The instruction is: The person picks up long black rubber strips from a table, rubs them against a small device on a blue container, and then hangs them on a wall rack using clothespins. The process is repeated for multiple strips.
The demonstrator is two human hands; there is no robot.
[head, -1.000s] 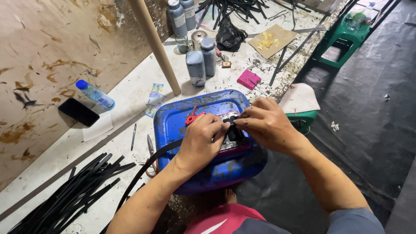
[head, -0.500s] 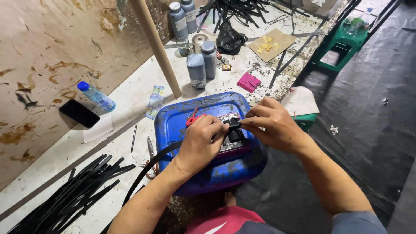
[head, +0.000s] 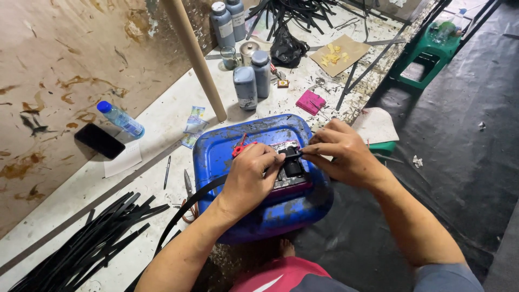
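**strapguy:** So what's different from a second ago? Looks like the same pose to me.

**me:** Barely anything, honestly. My left hand (head: pixel 250 178) is still planted on top of the blue drum (head: pixel 216 157), curled down over the near end of the small black piece (head: pixel 293 166). My right hand (head: pixel 340 157) has crept a touch closer, so thumb and forefinger are now pinched shut right at the piece's far-right edge. Earlier there was a bit more gap there.

**strapguy:** And the strap?

**me:** The black strap (head: pixel 186 208) runs from under my left palm, off the drum's left side and down toward me. It hasn't shifted. I can't tell exactly how my left fingers have it, since the knuckles hide the underside.

**strapguy:** So both grips are closed?

**me:** Right one's a tight pinch on the black piece. Left one is curled down on it and the strap together. My read is I'm still in the fiddly fitting stage, just tightened up.

**strapguy:** Your floor's a mess btw.

**me:** Yeah: red clip (head: pixel 241 147) just left of my knuckles, pile of black strips (head: pixel 92 238) near left, grey bottles (head: pixel 246 86) far side.
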